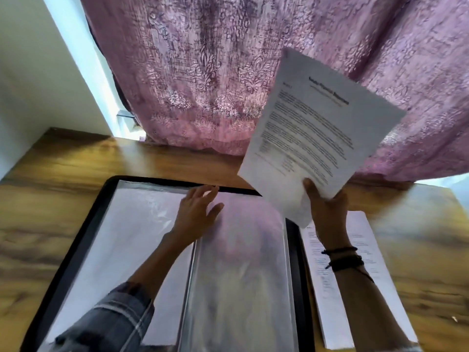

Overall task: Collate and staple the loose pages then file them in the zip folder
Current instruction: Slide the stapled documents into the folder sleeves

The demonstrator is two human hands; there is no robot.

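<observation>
Wooden bench carries the zip folder lying open, left hand spread flat on a clear sleeve, right hand gripping the raised pages, unfiled, staple not discernible, with a second stack just beside the folder, apparently outstanding.

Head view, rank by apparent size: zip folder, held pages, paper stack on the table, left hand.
1. zip folder
2. held pages, though nearer the camera, so unsure against the stack
3. paper stack, partly covered
4. left hand
</observation>
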